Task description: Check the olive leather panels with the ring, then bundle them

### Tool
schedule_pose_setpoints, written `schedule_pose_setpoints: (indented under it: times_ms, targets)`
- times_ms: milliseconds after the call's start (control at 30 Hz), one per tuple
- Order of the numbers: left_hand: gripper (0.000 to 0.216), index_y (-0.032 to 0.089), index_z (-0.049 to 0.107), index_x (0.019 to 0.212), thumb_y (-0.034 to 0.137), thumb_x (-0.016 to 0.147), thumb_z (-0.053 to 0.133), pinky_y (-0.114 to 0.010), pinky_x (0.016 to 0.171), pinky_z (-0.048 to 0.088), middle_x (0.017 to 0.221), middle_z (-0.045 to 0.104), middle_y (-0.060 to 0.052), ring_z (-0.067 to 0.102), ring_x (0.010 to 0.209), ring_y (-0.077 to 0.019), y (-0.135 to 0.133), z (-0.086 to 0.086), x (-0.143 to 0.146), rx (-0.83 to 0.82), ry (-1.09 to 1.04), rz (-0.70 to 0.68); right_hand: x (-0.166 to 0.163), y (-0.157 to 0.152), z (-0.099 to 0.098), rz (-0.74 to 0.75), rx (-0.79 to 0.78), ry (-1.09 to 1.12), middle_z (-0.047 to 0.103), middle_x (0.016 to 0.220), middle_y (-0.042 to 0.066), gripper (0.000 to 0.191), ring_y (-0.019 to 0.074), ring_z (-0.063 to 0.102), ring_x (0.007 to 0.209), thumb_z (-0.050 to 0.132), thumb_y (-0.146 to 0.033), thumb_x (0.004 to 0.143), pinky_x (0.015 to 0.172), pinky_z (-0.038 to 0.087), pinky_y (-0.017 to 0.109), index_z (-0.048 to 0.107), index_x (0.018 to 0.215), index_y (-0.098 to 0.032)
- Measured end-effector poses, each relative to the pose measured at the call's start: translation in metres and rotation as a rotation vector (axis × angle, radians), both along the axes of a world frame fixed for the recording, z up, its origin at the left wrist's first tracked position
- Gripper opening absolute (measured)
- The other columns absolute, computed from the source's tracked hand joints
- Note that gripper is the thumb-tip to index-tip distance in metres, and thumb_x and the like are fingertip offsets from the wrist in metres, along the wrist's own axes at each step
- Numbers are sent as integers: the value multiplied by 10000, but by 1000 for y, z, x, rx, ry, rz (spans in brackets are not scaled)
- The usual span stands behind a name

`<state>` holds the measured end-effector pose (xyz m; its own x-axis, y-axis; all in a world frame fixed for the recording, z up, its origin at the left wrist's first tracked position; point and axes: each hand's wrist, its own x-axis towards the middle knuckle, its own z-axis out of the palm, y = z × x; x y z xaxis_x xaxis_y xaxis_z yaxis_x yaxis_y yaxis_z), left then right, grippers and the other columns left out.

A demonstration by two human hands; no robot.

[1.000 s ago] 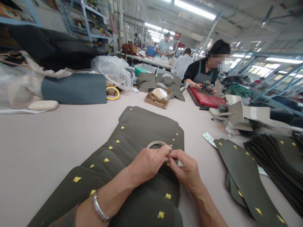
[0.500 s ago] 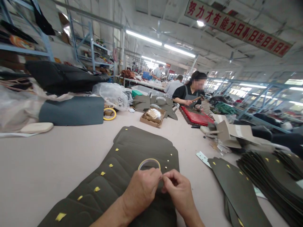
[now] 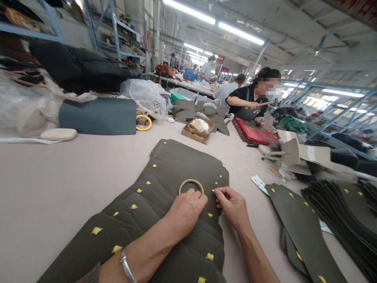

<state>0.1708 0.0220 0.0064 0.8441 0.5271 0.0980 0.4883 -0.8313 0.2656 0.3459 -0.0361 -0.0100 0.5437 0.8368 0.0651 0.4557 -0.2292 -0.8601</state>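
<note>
Dark olive sheet pieces (image 3: pixel 188 161) lie in an overlapping stack in front of me, dotted with small yellow tape bits (image 3: pixel 134 206). My left hand (image 3: pixel 188 210) is closed on a yellow roll of tape (image 3: pixel 180 188) above the stack; its fingers hide the ring's lower part. At the stack's right edge, my right hand (image 3: pixel 231 204) has thumb and forefinger pinched together, beside a small shiny metal stud (image 3: pixel 213 190). What the pinch holds, if anything, is too small to make out. Two more studs (image 3: pixel 220 176) sit just beyond it.
More olive pieces (image 3: pixel 297 220) lie to the right, beside a thick dark stack (image 3: pixel 338 208). Farther back are an open cardboard box (image 3: pixel 196 135) of gold studs, another yellow tape roll (image 3: pixel 143 122) and a plastic bag (image 3: pixel 144 94). Across the table a co-worker (image 3: pixel 250 98) holds a hammer over red material (image 3: pixel 256 131).
My hands, together half a second ago, have parted. The right one has reached the stud at the sheet's edge; the left stays with the tape roll. The view has tilted down.
</note>
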Motion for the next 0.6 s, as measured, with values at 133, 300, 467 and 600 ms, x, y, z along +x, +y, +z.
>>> schedule_pose_setpoints:
  times_ms: [133,300,467,600]
  targets:
    - [146,189,563,931,118,921,436,-332,716,529,951,617,-39,561,910,-225,0,2,0,-13,14,-6,-2,4,-4,69,1,-303,689,658,26,255,166,621,571,554,-397,816,573,491,271,680,742,-188]
    - [132,187,555,918,119,914,442,-329,720,528,946,611,-46,550,910,-224,0,-1,-1,-11,-6,-10,-5,11,-7,70,-10,-513,714,712,43,219,188,651,621,503,-336,825,619,468,293,656,743,-203]
    - [168,194,545,926,84,888,424,-344,705,522,937,606,-47,540,909,-237,0,-4,-5,-16,-22,-1,-2,6,-8,-50,-19,-375,668,600,-2,291,188,649,536,531,-384,827,564,489,290,587,1023,-178]
    - [165,190,544,915,91,887,416,-364,751,498,930,602,-57,534,882,-229,1,-4,-6,0,-26,-12,3,-6,-10,57,56,-368,711,743,43,258,173,664,610,506,-412,871,620,519,289,641,883,-193]
